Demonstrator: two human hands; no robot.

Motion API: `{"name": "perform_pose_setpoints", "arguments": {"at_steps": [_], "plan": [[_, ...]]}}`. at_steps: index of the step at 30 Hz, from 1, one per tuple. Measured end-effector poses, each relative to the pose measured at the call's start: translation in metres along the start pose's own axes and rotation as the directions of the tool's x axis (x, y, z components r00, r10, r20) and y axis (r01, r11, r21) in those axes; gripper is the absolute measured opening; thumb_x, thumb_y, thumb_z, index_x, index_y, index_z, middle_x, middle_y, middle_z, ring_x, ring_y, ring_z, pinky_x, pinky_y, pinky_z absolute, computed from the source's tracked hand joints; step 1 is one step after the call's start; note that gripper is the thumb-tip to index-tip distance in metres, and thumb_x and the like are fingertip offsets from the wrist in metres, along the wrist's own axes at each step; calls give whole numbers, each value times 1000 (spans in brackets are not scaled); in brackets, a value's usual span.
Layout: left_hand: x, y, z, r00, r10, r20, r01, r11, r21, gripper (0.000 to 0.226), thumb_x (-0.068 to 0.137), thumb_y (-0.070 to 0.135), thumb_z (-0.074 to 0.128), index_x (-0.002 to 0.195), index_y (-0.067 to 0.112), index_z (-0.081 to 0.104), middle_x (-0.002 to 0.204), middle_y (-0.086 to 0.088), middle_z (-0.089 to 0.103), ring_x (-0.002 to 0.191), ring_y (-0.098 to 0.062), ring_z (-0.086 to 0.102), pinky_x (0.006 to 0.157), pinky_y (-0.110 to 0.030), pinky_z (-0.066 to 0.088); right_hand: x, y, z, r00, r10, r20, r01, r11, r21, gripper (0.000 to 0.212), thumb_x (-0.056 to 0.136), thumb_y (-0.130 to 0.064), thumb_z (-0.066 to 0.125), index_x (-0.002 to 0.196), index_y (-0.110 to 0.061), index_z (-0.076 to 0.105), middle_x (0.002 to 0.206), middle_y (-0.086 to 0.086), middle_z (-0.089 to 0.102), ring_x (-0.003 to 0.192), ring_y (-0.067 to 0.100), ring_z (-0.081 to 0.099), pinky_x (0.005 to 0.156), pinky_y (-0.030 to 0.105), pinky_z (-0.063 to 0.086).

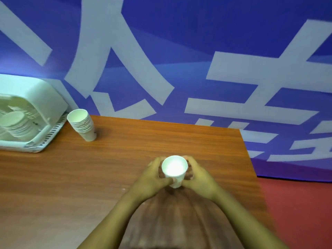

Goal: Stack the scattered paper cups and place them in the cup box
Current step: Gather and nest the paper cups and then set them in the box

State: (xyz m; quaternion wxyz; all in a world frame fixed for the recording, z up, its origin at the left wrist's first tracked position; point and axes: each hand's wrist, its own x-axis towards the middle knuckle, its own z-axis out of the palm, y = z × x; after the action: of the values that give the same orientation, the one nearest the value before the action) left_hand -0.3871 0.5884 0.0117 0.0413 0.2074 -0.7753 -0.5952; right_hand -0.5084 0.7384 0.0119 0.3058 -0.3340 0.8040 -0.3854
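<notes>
A white paper cup (174, 169) stands upright, mouth up, over the middle of the wooden table (71, 177). My left hand (154, 178) grips it from the left and my right hand (199, 178) grips it from the right, fingers curled round its wall. Whether it is a single cup or a few nested ones I cannot tell. A stack of several nested white cups (83, 124) stands at the back left. Beside it, the white cup box (45, 105) holds more stacked cups (14, 123) lying on their side.
The cup box sits on a white slotted tray (52, 133) at the table's left edge. A blue banner with large white characters (197, 69) hangs behind the table. Red floor (296, 203) shows past the table's right edge.
</notes>
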Motion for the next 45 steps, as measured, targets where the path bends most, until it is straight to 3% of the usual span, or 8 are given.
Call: {"name": "perform_pose_setpoints", "arguments": {"at_steps": [5,9,15,22,27,34,38,45], "plan": [[-52,-51,-122,996,79,-30,-74,986,151,63,56,50,78,110,31,52,113,11,57,108,-10,54,88,-34,50,14,-86,111,998,-60,19,61,998,-29,63,72,-19,74,127,-25,42,115,-10,60,98,7,58,74,11,44],[-95,-67,-200,993,58,-99,-36,977,210,59,56,42,80,106,29,52,110,11,58,104,-11,54,88,-37,49,24,-141,177,991,-82,103,88,995,-49,61,70,-27,67,127,-26,42,119,-6,61,107,11,58,85,26,49],[-117,-80,-256,982,110,-151,-83,981,177,60,59,35,78,113,35,51,114,16,56,109,-7,53,90,-30,49,44,-197,211,986,-135,101,143,986,-83,61,72,-12,68,126,-25,44,123,-2,56,111,10,54,91,24,47],[-116,-84,-295,982,74,-175,-37,978,207,60,61,36,77,115,37,51,116,15,56,106,5,50,88,-20,46,75,-223,238,960,-223,166,244,962,-121,75,72,-25,75,135,-32,35,133,-12,44,120,6,45,99,22,41],[-114,-98,-336,983,78,-166,-45,981,191,65,62,32,76,122,35,51,118,15,56,109,3,50,84,-12,43,93,-244,271,972,-211,107,224,966,-127,75,72,-31,77,135,-31,36,132,-11,44,118,7,45,99,23,40],[-107,-133,-417,989,85,-121,-73,992,105,63,58,37,73,117,37,52,116,12,56,106,-2,55,87,-24,49,132,-296,335,987,-159,35,163,972,-172,64,73,-31,76,128,-30,42,123,-12,47,110,1,46,86,7,38],[-107,-143,-483,990,97,-99,-82,986,145,61,72,22,77,121,39,44,120,15,50,110,-2,51,87,-9,42,160,-335,378,984,-178,-12,175,972,-154,64,66,-46,70,123,-30,43,120,-11,51,108,1,48,88,15,43],[-89,-139,-555,963,210,-171,-177,966,188,65,77,16,72,132,32,41,125,14,47,110,0,50,95,-21,43,207,-383,421,935,-242,-261,219,969,-114,66,73,-20,75,130,-25,40,130,-8,46,116,-2,44,92,1,31]]}}
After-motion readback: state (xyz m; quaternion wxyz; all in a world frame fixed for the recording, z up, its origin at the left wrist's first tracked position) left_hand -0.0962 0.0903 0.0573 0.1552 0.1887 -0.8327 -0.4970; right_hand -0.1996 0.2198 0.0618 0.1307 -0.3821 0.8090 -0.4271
